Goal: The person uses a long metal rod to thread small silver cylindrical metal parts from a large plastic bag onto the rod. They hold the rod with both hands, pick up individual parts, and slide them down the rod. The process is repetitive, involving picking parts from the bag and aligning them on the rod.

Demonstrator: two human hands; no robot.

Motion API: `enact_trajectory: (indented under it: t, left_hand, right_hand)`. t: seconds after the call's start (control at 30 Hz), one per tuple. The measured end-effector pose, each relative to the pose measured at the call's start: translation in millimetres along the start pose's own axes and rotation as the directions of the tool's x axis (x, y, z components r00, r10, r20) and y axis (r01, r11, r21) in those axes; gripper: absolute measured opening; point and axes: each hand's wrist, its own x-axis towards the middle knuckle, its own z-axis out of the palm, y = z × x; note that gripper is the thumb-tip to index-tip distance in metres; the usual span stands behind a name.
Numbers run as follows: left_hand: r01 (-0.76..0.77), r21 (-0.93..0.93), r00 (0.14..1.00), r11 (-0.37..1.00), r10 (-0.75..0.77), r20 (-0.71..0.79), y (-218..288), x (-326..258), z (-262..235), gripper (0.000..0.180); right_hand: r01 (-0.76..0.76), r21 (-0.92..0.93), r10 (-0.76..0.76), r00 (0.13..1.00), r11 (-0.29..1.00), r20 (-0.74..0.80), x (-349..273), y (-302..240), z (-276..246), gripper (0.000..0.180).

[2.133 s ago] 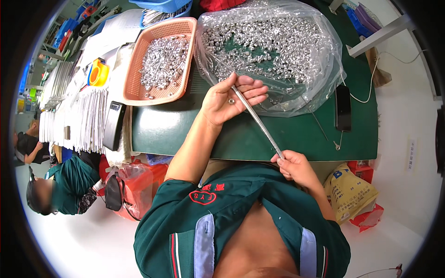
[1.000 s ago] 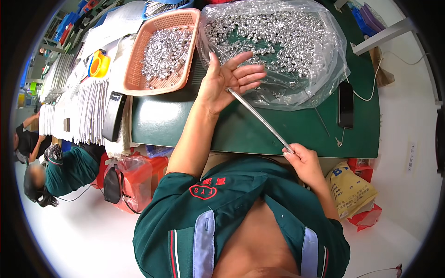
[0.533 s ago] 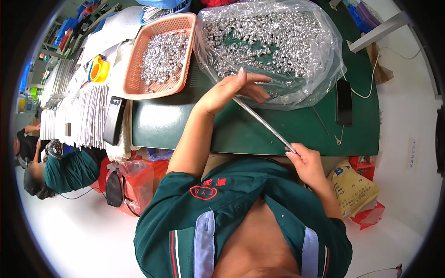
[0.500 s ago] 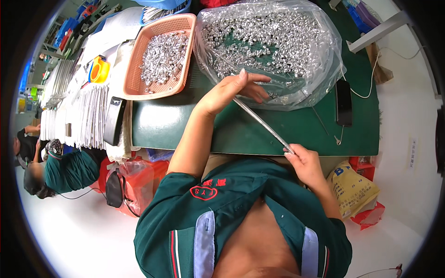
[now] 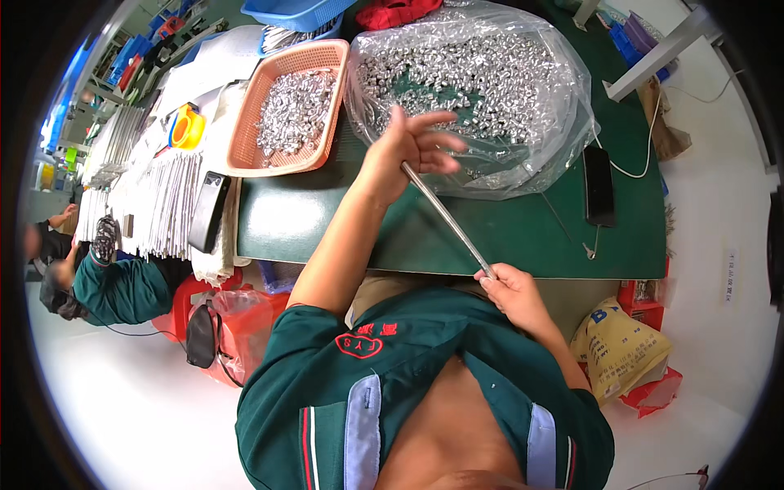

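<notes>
Slanting across the front of the green table is a slim silver metal rod (image 5: 447,219). My right hand (image 5: 513,296) pinches its lower end near the table's front edge. My left hand (image 5: 410,153) is at the upper end, fingers spread and thumb raised; the rod meets the palm side, and whether it runs on behind the hand is hidden. Just beyond the left fingers lies a big clear plastic bag (image 5: 563,135) with many small shiny metal pieces (image 5: 506,77) spread over it. A pink mesh basket (image 5: 237,147), left of the bag, holds similar pieces.
A dark phone (image 5: 599,186) with a white cable lies at the right, near a thin rod (image 5: 559,216). Paper stacks (image 5: 167,204), a black case (image 5: 210,212) and a yellow tape roll (image 5: 188,128) are at the left. Blue baskets (image 5: 298,12) stand behind. Another person (image 5: 122,290) sits far left.
My left hand has turned and its fingers have spread wider. The rod and my right hand have shifted slightly left. The head view has moved a little.
</notes>
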Motion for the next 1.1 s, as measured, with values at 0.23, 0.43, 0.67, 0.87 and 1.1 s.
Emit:
enact_trajectory:
  t: [0.23, 0.43, 0.67, 0.87, 1.1]
  left_hand:
    - [-0.156, -0.461, 0.988, 0.874, 0.142, -0.065, -21.1, -3.3, 11.7, 0.063]
    - [-0.071, -0.094, 0.965, 0.993, 0.044, -0.259, -36.4, -44.8, 22.2, 0.066]
    - [0.042, 0.047, 0.984, 0.998, -0.034, -0.174, -15.4, -84.2, 29.3, 0.05]
    - [-0.024, 0.037, 0.906, 0.999, 0.038, -0.423, 24.5, -86.4, 17.5, 0.036]
    - [-0.033, 0.114, 0.748, 0.993, 0.1, -0.656, 57.4, -69.6, -31.5, 0.033]
  right_hand:
    - [0.057, 0.243, -0.074, 0.995, 0.968, 0.062, 5.2, -16.4, 12.6, 0.013]
    - [0.242, 0.149, -0.251, 0.967, 0.959, 0.039, 28.5, -47.9, 26.6, 0.032]
    - [0.374, 0.255, -0.422, 0.891, 0.892, 0.166, 79.3, -97.7, 73.4, 0.062]
    - [0.368, 0.186, -0.406, 0.878, 0.911, 0.252, 115.2, -123.5, 113.6, 0.061]
    - [0.335, 0.018, -0.324, 0.893, 0.942, 0.311, 70.9, -128.3, 114.0, 0.058]
